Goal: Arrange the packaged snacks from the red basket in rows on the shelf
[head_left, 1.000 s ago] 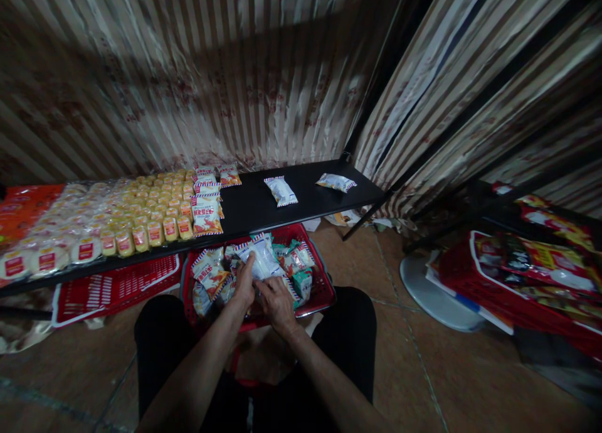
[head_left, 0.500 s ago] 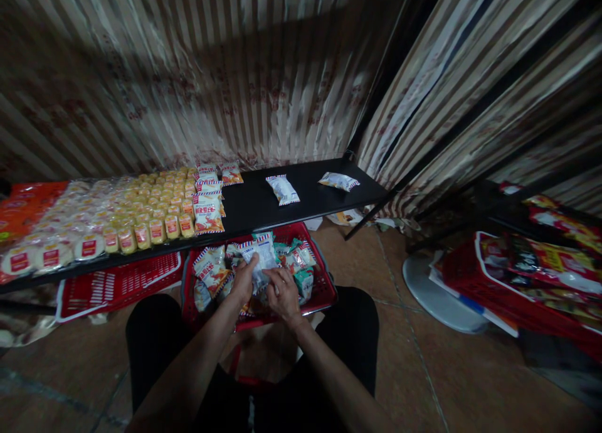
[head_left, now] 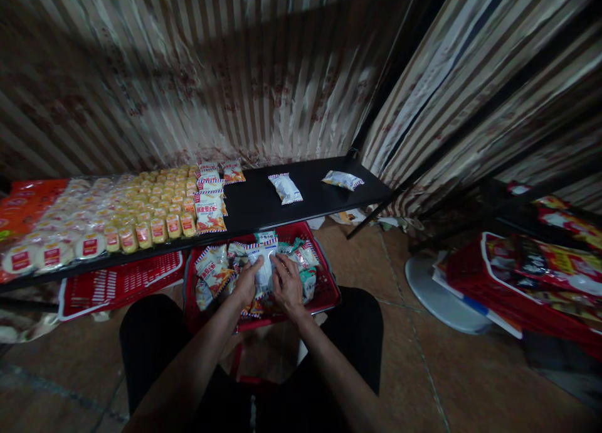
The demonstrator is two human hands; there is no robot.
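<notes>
Over the red basket (head_left: 332,276), a white snack bag (head_left: 264,270) with a red-and-blue striped top edge is between my hands, its pale printed back facing up. My left hand (head_left: 246,283) grips its left side, thumb on top. At its right edge is my right hand (head_left: 288,283), fingers bent and closed against the bag. Below lie more snack bags, among them a white and orange bag (head_left: 214,271) at the left and a green and white one (head_left: 306,255) at the right. My hands partly hide the basket's contents.
A black shelf (head_left: 254,197) runs behind the basket, bearing rows of yellow packaged cakes (head_left: 155,229), round white cakes (head_left: 89,245) and snack bags (head_left: 210,210). Two bags (head_left: 285,189) lie apart on its right. Another red basket (head_left: 122,279) sits beneath; a filled basket (head_left: 470,270) stands right.
My right hand's fingers have shifted up along the right edge of the held bag. The bag has moved slightly right and lower. The view has shifted a little.
</notes>
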